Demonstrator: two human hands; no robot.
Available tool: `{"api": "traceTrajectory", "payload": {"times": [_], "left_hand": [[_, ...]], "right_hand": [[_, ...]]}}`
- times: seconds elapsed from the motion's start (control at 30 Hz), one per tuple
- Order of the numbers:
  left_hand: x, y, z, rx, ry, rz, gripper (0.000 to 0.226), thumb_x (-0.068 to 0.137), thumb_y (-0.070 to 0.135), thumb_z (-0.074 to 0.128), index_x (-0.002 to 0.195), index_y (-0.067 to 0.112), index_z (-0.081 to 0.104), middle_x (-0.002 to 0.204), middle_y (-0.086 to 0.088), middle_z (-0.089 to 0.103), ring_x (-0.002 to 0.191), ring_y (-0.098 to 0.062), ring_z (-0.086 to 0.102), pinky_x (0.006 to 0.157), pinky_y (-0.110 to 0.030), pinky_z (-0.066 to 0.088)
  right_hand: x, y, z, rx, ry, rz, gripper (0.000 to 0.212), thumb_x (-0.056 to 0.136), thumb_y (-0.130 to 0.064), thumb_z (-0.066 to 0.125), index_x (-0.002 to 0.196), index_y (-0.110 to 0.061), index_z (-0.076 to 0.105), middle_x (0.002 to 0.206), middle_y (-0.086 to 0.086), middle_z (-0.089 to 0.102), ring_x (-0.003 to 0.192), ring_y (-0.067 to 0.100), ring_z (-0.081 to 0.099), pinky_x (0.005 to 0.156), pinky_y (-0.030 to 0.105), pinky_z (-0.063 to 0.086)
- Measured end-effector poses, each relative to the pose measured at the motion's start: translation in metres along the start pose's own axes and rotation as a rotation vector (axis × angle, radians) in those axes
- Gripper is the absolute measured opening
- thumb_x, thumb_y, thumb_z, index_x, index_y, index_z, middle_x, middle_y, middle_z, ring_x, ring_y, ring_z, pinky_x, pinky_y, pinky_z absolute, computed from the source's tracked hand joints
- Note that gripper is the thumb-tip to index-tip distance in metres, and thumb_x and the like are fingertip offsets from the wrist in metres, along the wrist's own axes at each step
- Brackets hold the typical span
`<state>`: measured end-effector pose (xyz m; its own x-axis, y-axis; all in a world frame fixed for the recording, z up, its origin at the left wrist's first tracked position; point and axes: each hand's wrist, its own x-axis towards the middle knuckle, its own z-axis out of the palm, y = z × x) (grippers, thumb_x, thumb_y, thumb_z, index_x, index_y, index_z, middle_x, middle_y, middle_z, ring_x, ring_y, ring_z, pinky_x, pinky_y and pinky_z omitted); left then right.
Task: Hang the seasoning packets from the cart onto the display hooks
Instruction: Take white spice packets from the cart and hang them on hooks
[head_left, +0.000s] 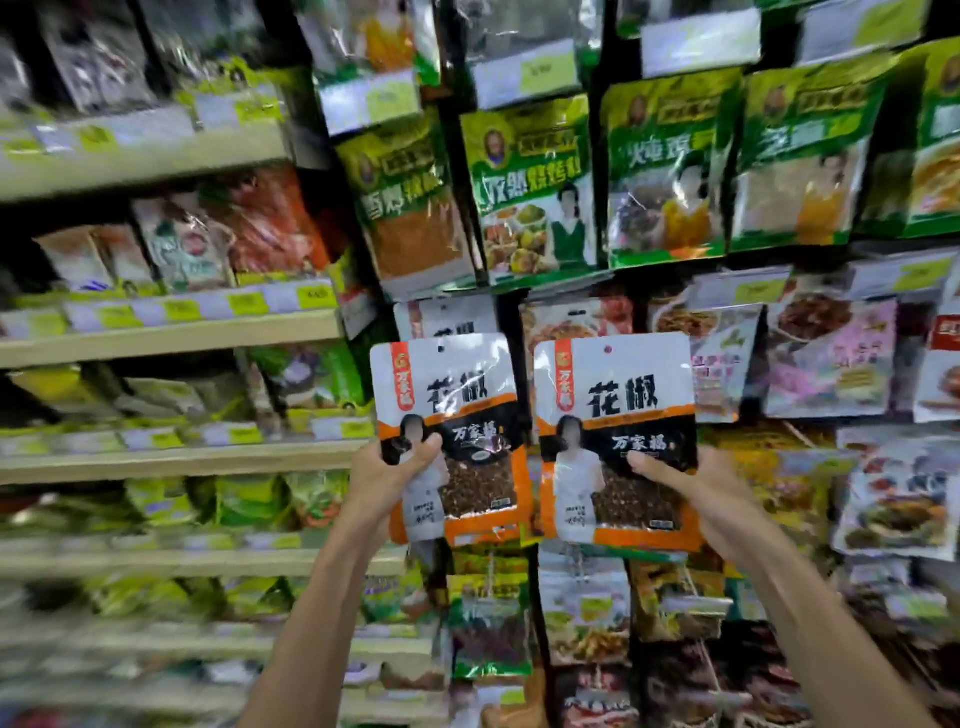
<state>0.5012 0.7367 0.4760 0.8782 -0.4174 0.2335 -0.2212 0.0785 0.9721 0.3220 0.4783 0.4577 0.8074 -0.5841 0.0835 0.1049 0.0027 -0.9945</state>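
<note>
The display hooks are being hidden by hanging stock, and the shelves (171, 332) left of the hands are being blurred beyond reading. The left peppercorn packet (457, 395) is being pinched low down by the left hand (387, 478), thumb on the front. The right peppercorn packet (618, 395) is being gripped likewise by the right hand (691, 488). Both packets are being held upright, side by side, just below the green seasoning packets (535, 192). Each is being shown with a white top, a punched hole, black characters, an orange band and a window of reddish-brown peppercorns.
</note>
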Motion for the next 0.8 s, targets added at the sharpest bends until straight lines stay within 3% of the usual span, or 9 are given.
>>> {"api": "traceTrajectory", "payload": {"times": [0.07, 0.1, 0.17, 0.23, 0.33, 0.5, 0.57, 0.67, 0.8], "left_hand": [[0.020, -0.005, -0.013, 0.022, -0.001, -0.023, 0.048, 0.078, 0.026, 0.073, 0.088, -0.016, 0.051, 0.059, -0.011, 0.049, 0.071, -0.029, 0.058, 0.058, -0.020, 0.051], [0.031, -0.008, -0.018, 0.031, 0.005, -0.045, 0.036, 0.074, 0.029, 0.074, 0.069, 0.000, 0.054, 0.047, -0.001, 0.046, 0.060, -0.023, 0.056, 0.054, -0.017, 0.045], [0.050, -0.013, -0.025, 0.017, -0.009, -0.073, 0.031, 0.073, 0.030, 0.076, 0.058, 0.020, 0.052, 0.044, 0.011, 0.051, 0.063, -0.019, 0.060, 0.060, -0.027, 0.047], [0.066, -0.017, -0.028, 0.001, -0.034, -0.073, 0.030, 0.075, 0.027, 0.078, 0.082, 0.002, 0.063, 0.070, 0.002, 0.070, 0.088, -0.026, 0.065, 0.074, -0.041, 0.053], [0.087, -0.021, -0.027, -0.006, -0.043, -0.023, 0.051, 0.075, 0.026, 0.078, 0.107, -0.008, 0.058, 0.093, -0.001, 0.069, 0.099, -0.020, 0.065, 0.067, -0.029, 0.055], [0.114, -0.019, -0.018, -0.010, -0.131, -0.019, 0.036, 0.079, 0.028, 0.074, 0.105, 0.045, 0.055, 0.089, 0.038, 0.061, 0.083, 0.019, 0.058, 0.060, -0.003, 0.047], [0.123, -0.019, -0.013, -0.011, -0.130, -0.011, 0.036, 0.079, 0.027, 0.075, 0.106, 0.041, 0.056, 0.092, 0.033, 0.064, 0.085, 0.016, 0.060, 0.062, -0.005, 0.048], [0.132, -0.025, -0.009, -0.026, -0.117, -0.020, 0.041, 0.077, 0.028, 0.075, 0.115, 0.021, 0.062, 0.106, 0.010, 0.068, 0.102, -0.008, 0.064, 0.077, -0.018, 0.053], [0.136, -0.036, -0.008, -0.058, -0.112, -0.024, 0.053, 0.071, 0.034, 0.078, 0.118, 0.018, 0.061, 0.109, 0.007, 0.069, 0.104, -0.011, 0.064, 0.071, -0.015, 0.053]], "right_hand": [[0.008, 0.001, 0.019, 0.008, 0.022, -0.008, 0.037, 0.058, -0.037, 0.080, 0.090, -0.022, 0.069, 0.083, -0.013, 0.076, 0.075, -0.001, 0.070, 0.054, 0.012, 0.051], [0.011, 0.001, 0.027, 0.017, 0.027, -0.007, 0.036, 0.059, -0.035, 0.080, 0.091, -0.021, 0.069, 0.083, -0.011, 0.076, 0.075, 0.001, 0.071, 0.055, 0.012, 0.051], [0.017, 0.002, 0.037, 0.025, 0.026, 0.003, 0.037, 0.061, -0.033, 0.079, 0.093, -0.019, 0.069, 0.087, -0.006, 0.077, 0.079, 0.006, 0.072, 0.064, 0.021, 0.053], [0.022, 0.003, 0.046, 0.033, 0.027, 0.014, 0.036, 0.063, -0.032, 0.079, 0.096, -0.020, 0.069, 0.091, -0.004, 0.077, 0.084, 0.009, 0.072, 0.072, 0.027, 0.051], [0.028, 0.001, 0.054, 0.044, 0.040, 0.005, 0.036, 0.066, -0.029, 0.078, 0.099, -0.016, 0.069, 0.095, 0.002, 0.076, 0.089, 0.015, 0.072, 0.079, 0.033, 0.053], [0.041, -0.006, 0.057, 0.108, 0.024, -0.009, 0.048, 0.073, -0.022, 0.075, 0.118, -0.009, 0.063, 0.110, 0.011, 0.072, 0.103, 0.026, 0.069, 0.090, 0.044, 0.055], [0.045, -0.008, 0.058, 0.124, 0.025, -0.025, 0.053, 0.072, -0.023, 0.076, 0.121, -0.010, 0.062, 0.111, 0.011, 0.072, 0.103, 0.025, 0.069, 0.089, 0.042, 0.056], [0.052, -0.008, 0.061, 0.138, 0.035, -0.025, 0.054, 0.068, -0.026, 0.077, 0.118, -0.012, 0.063, 0.110, 0.009, 0.073, 0.104, 0.025, 0.069, 0.094, 0.045, 0.052], [0.057, -0.006, 0.062, 0.138, 0.031, -0.025, 0.051, 0.065, -0.029, 0.078, 0.113, -0.015, 0.065, 0.107, 0.007, 0.074, 0.103, 0.023, 0.069, 0.097, 0.047, 0.050]]}}
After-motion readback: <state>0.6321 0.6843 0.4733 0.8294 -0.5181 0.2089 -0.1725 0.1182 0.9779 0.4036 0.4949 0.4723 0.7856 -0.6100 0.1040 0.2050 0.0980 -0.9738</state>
